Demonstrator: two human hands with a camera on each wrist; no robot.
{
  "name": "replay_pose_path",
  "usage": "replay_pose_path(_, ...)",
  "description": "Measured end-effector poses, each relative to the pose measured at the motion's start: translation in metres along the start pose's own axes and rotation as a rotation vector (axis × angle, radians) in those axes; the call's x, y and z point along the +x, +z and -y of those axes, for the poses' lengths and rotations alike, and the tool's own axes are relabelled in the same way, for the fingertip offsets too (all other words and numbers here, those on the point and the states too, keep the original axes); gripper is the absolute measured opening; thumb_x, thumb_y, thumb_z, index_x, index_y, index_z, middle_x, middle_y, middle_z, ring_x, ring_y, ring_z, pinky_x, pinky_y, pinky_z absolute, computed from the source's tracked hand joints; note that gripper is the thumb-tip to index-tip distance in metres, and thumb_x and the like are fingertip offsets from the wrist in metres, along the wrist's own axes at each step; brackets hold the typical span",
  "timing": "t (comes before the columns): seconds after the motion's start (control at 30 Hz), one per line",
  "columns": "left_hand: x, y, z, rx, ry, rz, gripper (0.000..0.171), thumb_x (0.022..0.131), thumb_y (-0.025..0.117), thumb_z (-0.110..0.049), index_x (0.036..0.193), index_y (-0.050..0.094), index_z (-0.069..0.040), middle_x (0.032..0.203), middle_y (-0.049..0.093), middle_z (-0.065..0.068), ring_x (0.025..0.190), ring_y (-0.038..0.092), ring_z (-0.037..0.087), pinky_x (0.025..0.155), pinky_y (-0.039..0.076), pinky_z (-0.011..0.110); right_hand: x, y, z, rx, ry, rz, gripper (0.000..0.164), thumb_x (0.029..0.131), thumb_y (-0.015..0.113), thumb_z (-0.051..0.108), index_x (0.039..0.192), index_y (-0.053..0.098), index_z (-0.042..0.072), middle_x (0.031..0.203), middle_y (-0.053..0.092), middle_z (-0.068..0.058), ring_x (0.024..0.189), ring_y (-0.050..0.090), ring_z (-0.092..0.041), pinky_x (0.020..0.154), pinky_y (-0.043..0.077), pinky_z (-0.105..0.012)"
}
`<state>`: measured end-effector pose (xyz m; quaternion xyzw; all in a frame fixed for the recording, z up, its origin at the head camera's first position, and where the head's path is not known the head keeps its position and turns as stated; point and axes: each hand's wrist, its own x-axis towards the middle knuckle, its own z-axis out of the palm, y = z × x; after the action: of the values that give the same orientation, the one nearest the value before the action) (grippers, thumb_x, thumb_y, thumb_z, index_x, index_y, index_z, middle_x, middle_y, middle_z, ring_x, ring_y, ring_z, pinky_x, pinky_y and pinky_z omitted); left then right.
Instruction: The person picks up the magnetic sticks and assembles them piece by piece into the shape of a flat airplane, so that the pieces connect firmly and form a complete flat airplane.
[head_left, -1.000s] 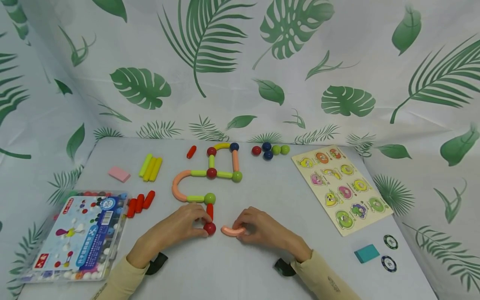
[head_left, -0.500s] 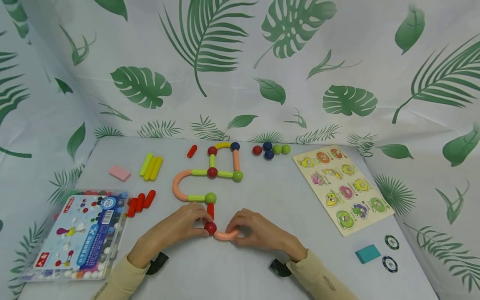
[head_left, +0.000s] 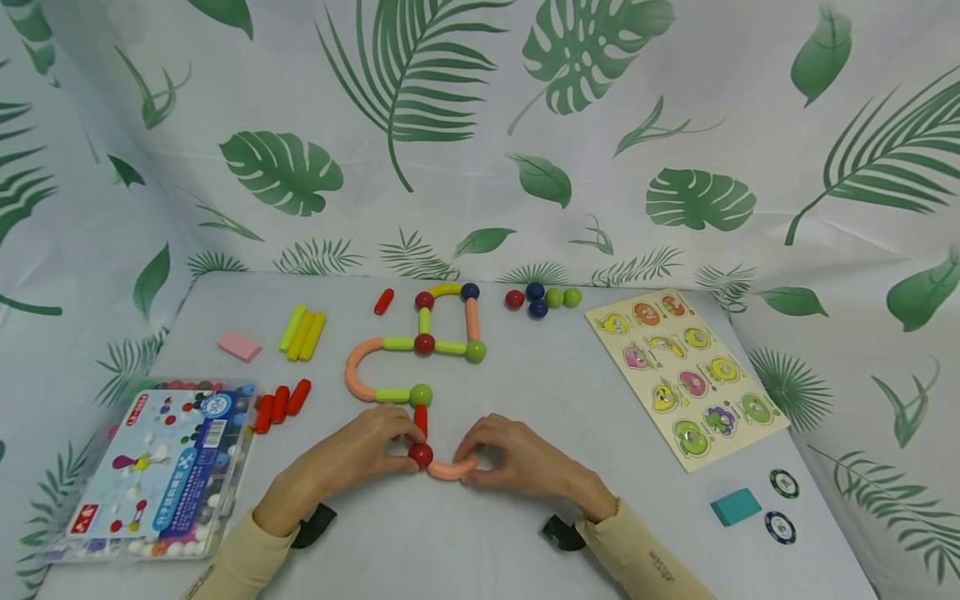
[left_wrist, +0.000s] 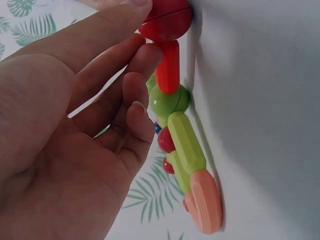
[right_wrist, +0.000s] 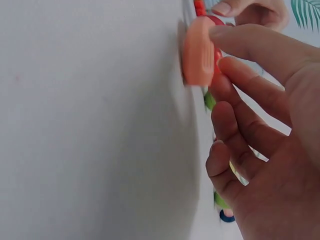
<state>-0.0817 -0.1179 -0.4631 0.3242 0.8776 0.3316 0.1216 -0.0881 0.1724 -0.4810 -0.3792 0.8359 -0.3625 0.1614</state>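
Observation:
My left hand [head_left: 375, 444] pinches a red ball [head_left: 421, 456] at the near end of a chain of magnetic rods and balls lying on the table. A short red rod [head_left: 421, 421] joins that ball to a green ball [head_left: 422, 395]. From there a lime rod [head_left: 392, 396] and a curved peach rod [head_left: 356, 371] lead up to a closed loop of rods and balls. My right hand [head_left: 517, 457] pinches the right end of another curved peach rod [head_left: 448, 472], whose left end meets the red ball. In the right wrist view, thumb and fingers hold this curved rod [right_wrist: 199, 52].
A clear box [head_left: 142, 475] of pieces stands at left, near red rods [head_left: 280, 406], yellow rods [head_left: 307, 337] and a pink block [head_left: 238, 345]. Loose balls [head_left: 536, 300] lie at the back. A fruit puzzle board [head_left: 682, 375], a teal block [head_left: 736, 507] and two chips [head_left: 780, 527] are at right.
My right hand has moved left with the curved peach rod, closing the gap to the red ball. My left hand keeps its pinch on the ball, nearly still.

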Motion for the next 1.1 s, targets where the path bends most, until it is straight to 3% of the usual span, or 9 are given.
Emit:
replay_pose_path(0.17,0.0,-0.001,-0.004,0.002,-0.014,-0.005,0.029,0.085,0.083,-0.027,0.11,0.076,-0.016,0.103,0.067,-0.006,0.096,0.057,0.011,0.086,0.055,0.028,-0.003,-0.012,-0.009,0.035,0.046,-0.07,0.023,0.091,0.077,0.032,0.112,0.072,0.024,0.11,0.069,0.011,0.104,0.061,-0.009,0.092,0.052,-0.032)
replay_pose_path(0.27,0.0,-0.001,-0.008,0.011,0.003,-0.022,0.032,0.085,0.082,-0.031,0.112,0.076,-0.014,0.104,0.067,-0.004,0.097,0.058,0.012,0.086,0.055,0.027,-0.003,-0.023,-0.019,0.055,0.101,-0.166,0.023,0.091,0.077,0.035,0.111,0.073,0.025,0.107,0.069,0.01,0.099,0.06,-0.013,0.087,0.051,-0.034)
replay_pose_path(0.47,0.003,0.0,-0.014,0.013,0.06,-0.06,0.038,0.085,0.082,-0.032,0.114,0.075,-0.01,0.106,0.069,0.0,0.1,0.058,0.014,0.09,0.054,0.027,0.004,-0.053,-0.054,0.044,0.256,-0.422,0.022,0.094,0.073,0.035,0.113,0.072,0.023,0.108,0.069,0.01,0.097,0.058,-0.012,0.085,0.048,-0.03)
replay_pose_path(0.67,0.007,0.007,-0.017,0.026,0.088,-0.057,0.034,0.086,0.082,-0.033,0.111,0.076,-0.01,0.102,0.068,0.0,0.097,0.056,0.014,0.085,0.052,0.022,0.027,-0.084,-0.093,0.037,0.366,-0.751,0.031,0.094,0.074,0.032,0.119,0.071,0.014,0.115,0.069,-0.002,0.103,0.06,-0.019,0.085,0.046,-0.028)
replay_pose_path(0.77,0.008,0.011,-0.019,0.044,0.113,-0.056,0.032,0.086,0.082,-0.032,0.109,0.077,-0.01,0.102,0.069,0.0,0.097,0.056,0.012,0.085,0.052,0.021,0.041,-0.095,-0.108,0.028,0.407,-0.869,0.036,0.092,0.076,0.031,0.12,0.07,0.008,0.116,0.069,-0.008,0.105,0.06,-0.024,0.086,0.044,-0.031)
replay_pose_path(0.9,0.01,0.016,-0.02,0.087,0.167,-0.082,0.03,0.085,0.083,-0.031,0.106,0.077,-0.01,0.101,0.07,0.001,0.095,0.056,0.011,0.089,0.052,0.024,0.054,-0.105,-0.119,-0.02,0.454,-0.904,0.042,0.091,0.077,0.03,0.122,0.068,0.003,0.119,0.067,-0.013,0.108,0.058,-0.029,0.09,0.044,-0.039)
replay_pose_path(1.1,0.015,0.021,-0.022,0.166,0.198,-0.084,0.028,0.085,0.083,-0.033,0.104,0.078,-0.012,0.095,0.07,-0.002,0.09,0.055,0.009,0.088,0.049,0.028,0.067,-0.107,-0.123,-0.065,0.521,-0.839,0.039,0.09,0.077,0.024,0.122,0.067,0.005,0.12,0.063,-0.013,0.111,0.055,-0.029,0.096,0.044,-0.043)
